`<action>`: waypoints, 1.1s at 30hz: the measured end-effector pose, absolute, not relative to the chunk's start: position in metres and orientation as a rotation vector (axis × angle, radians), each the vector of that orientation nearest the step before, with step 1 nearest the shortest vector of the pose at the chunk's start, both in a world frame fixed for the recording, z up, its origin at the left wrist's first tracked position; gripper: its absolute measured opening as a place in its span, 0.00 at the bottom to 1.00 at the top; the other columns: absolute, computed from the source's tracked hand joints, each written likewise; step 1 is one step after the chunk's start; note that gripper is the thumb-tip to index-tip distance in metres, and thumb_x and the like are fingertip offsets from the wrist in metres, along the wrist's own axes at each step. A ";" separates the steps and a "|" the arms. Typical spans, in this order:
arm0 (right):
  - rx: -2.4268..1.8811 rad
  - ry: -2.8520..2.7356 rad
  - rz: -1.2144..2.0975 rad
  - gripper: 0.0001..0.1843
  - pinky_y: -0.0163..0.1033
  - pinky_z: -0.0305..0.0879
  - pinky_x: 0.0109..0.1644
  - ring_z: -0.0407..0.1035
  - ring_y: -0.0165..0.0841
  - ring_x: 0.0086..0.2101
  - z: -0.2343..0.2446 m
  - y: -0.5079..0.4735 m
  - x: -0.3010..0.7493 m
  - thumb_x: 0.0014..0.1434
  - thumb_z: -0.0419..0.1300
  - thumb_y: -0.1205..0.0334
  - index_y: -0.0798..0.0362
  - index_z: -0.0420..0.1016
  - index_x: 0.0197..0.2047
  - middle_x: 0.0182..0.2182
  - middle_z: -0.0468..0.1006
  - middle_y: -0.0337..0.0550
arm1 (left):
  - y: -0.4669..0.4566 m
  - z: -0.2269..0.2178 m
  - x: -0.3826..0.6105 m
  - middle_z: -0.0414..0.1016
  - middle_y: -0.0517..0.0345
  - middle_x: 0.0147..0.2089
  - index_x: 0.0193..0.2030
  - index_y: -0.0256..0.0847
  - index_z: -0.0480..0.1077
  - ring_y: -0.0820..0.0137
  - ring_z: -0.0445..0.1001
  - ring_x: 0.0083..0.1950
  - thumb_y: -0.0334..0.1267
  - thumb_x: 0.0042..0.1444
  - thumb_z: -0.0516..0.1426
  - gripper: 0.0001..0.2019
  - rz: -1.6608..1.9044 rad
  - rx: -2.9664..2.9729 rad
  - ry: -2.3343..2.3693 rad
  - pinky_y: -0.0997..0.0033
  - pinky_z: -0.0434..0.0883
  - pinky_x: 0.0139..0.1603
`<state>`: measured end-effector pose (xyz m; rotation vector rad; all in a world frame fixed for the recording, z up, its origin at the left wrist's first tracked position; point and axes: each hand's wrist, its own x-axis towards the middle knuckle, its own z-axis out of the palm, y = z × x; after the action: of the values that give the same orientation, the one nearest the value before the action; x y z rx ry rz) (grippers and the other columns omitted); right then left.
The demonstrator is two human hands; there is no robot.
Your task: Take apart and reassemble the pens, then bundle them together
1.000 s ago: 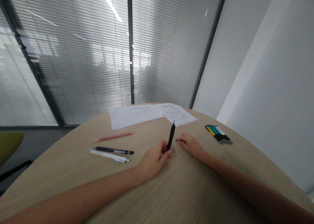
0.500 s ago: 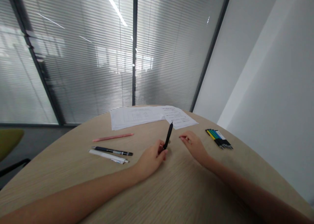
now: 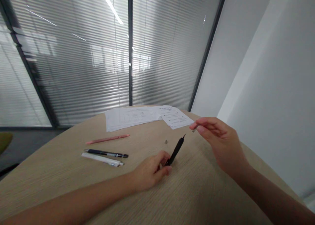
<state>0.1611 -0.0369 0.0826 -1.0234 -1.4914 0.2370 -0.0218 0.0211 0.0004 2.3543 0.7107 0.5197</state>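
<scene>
Head view: left fingers [image 3: 163,173] grip black pen [image 3: 176,151]; right fingers [image 3: 204,132] pinch tiny piece [image 3: 194,130], small enough it could slip.

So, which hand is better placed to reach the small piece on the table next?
Probably the left hand: it is nearer to the small piece, although it holds the black pen. The right hand is farther and pinches a thin part.

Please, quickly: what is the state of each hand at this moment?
Left hand: closed, holding the black pen, tip tilted up.
Right hand: closed in a pinch, holding a small piece, too small to identify.
</scene>
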 end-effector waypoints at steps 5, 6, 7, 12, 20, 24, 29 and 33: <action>-1.091 -1.551 0.232 0.04 0.40 0.63 0.40 0.69 0.31 0.34 0.078 -0.033 0.161 0.50 0.57 0.62 0.51 0.70 0.32 0.30 0.76 0.39 | 0.020 0.002 -0.021 0.66 0.60 0.28 0.36 0.39 0.57 0.72 0.65 0.29 0.39 0.54 0.46 0.07 0.515 2.395 0.703 0.74 0.61 0.29; -1.091 -1.553 0.234 0.04 0.40 0.63 0.41 0.69 0.31 0.34 0.077 -0.032 0.161 0.50 0.57 0.61 0.51 0.70 0.32 0.30 0.76 0.39 | 0.020 0.002 -0.021 0.66 0.60 0.28 0.36 0.39 0.58 0.72 0.65 0.29 0.39 0.54 0.46 0.07 0.516 2.401 0.705 0.75 0.61 0.29; -1.086 -1.550 0.236 0.04 0.40 0.62 0.40 0.69 0.31 0.33 0.077 -0.031 0.162 0.50 0.57 0.62 0.51 0.70 0.32 0.29 0.76 0.38 | 0.020 0.002 -0.021 0.66 0.60 0.28 0.36 0.39 0.58 0.72 0.65 0.29 0.39 0.54 0.46 0.07 0.517 2.406 0.704 0.75 0.61 0.29; -1.054 -1.532 0.251 0.04 0.39 0.63 0.39 0.69 0.30 0.32 0.079 -0.031 0.163 0.49 0.57 0.63 0.51 0.69 0.31 0.28 0.76 0.38 | 0.021 0.001 -0.022 0.66 0.60 0.29 0.37 0.39 0.58 0.72 0.65 0.30 0.40 0.54 0.46 0.07 0.508 2.417 0.706 0.75 0.61 0.29; -1.089 -1.621 0.208 0.05 0.42 0.62 0.42 0.68 0.32 0.34 0.075 -0.030 0.163 0.50 0.56 0.62 0.51 0.70 0.32 0.28 0.76 0.39 | 0.021 0.001 -0.022 0.66 0.60 0.29 0.37 0.39 0.58 0.72 0.65 0.29 0.39 0.54 0.46 0.07 0.518 2.426 0.685 0.75 0.61 0.29; -1.098 -1.679 0.212 0.06 0.42 0.62 0.42 0.68 0.32 0.35 0.071 -0.028 0.164 0.51 0.56 0.61 0.51 0.70 0.32 0.30 0.75 0.40 | 0.021 0.000 -0.022 0.66 0.60 0.28 0.37 0.39 0.58 0.72 0.65 0.29 0.39 0.54 0.46 0.07 0.541 2.421 0.675 0.75 0.60 0.29; -1.080 -1.755 0.231 0.04 0.40 0.61 0.43 0.66 0.31 0.37 0.070 -0.026 0.166 0.50 0.56 0.63 0.50 0.70 0.32 0.32 0.74 0.39 | 0.022 -0.001 -0.022 0.66 0.60 0.28 0.37 0.39 0.58 0.73 0.65 0.29 0.39 0.54 0.47 0.07 0.546 2.428 0.685 0.75 0.61 0.28; -1.097 -1.738 0.323 0.04 0.39 0.62 0.41 0.67 0.30 0.34 0.073 -0.023 0.168 0.49 0.57 0.63 0.50 0.68 0.32 0.30 0.73 0.39 | 0.022 -0.001 -0.022 0.67 0.60 0.28 0.37 0.39 0.58 0.73 0.65 0.29 0.39 0.54 0.46 0.07 0.543 2.434 0.695 0.75 0.60 0.27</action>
<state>0.1679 -0.0229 0.0725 -1.0971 -1.7380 0.3233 -0.0216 0.0219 -0.0011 2.4341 0.6949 0.5434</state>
